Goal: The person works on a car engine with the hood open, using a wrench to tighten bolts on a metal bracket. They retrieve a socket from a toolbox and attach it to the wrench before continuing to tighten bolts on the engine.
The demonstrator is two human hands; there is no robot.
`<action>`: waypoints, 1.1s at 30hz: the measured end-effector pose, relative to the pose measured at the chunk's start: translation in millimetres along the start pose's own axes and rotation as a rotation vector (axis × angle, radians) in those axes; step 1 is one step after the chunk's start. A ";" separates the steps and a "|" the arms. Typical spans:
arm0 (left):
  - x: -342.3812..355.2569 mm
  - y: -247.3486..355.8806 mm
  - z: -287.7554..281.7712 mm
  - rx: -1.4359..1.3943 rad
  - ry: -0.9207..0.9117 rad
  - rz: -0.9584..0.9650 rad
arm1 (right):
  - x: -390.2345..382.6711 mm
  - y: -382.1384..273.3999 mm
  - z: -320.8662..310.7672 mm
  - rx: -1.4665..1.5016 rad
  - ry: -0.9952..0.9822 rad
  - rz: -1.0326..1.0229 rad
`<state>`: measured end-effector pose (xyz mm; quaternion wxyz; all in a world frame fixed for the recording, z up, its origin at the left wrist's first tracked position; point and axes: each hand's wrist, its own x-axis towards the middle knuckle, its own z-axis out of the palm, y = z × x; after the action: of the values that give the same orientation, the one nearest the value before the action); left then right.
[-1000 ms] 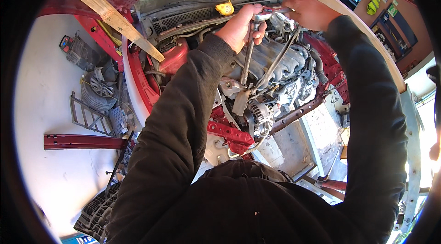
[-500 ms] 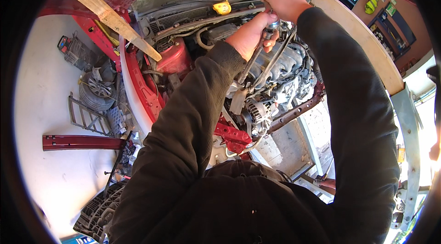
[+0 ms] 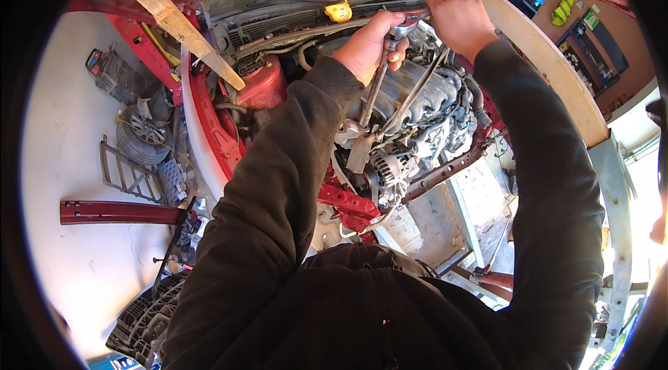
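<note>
My left hand (image 3: 369,48) is closed around the head of a ratchet wrench (image 3: 398,31), thumb on top. From it a long extension bar (image 3: 374,95) slants down into the engine bay; its lower end is hard to make out among the parts. My right hand (image 3: 462,18) has its fingers curled at the end of the ratchet's handle, which points to the right. Below both hands lies the engine (image 3: 424,91), with its alternator (image 3: 391,167) at the near side. Another long metal bar (image 3: 416,95) runs beside the extension bar.
A wooden prop (image 3: 170,18) leans at the left, over the red fender (image 3: 216,126). A yellow tag (image 3: 339,12) hangs by the windscreen base. A pale fender edge (image 3: 557,71) curves along the right. A wheel (image 3: 144,135) and loose parts lie at the left wall.
My right hand has swung to the right and slightly nearer, away from my left hand, and the ratchet's handle now shows between them. My left hand has stayed nearly in place.
</note>
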<state>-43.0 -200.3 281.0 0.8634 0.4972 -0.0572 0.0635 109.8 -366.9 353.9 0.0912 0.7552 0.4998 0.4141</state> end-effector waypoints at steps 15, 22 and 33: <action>1.6 5.6 -33.5 -0.117 0.082 0.071 | 0.9 -31.1 -61.0 0.287 -0.390 -0.059; 2.4 0.3 -32.1 -0.062 0.085 0.123 | 8.9 -33.1 -83.0 0.288 -0.399 -0.090; -6.0 0.6 -40.2 -0.054 0.077 0.164 | 32.2 -46.2 -48.8 1.028 -0.618 0.226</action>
<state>-47.6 -165.6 260.5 0.8699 0.4648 -0.0662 0.1513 48.5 -331.3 376.8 -0.1889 0.8361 0.5028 -0.1114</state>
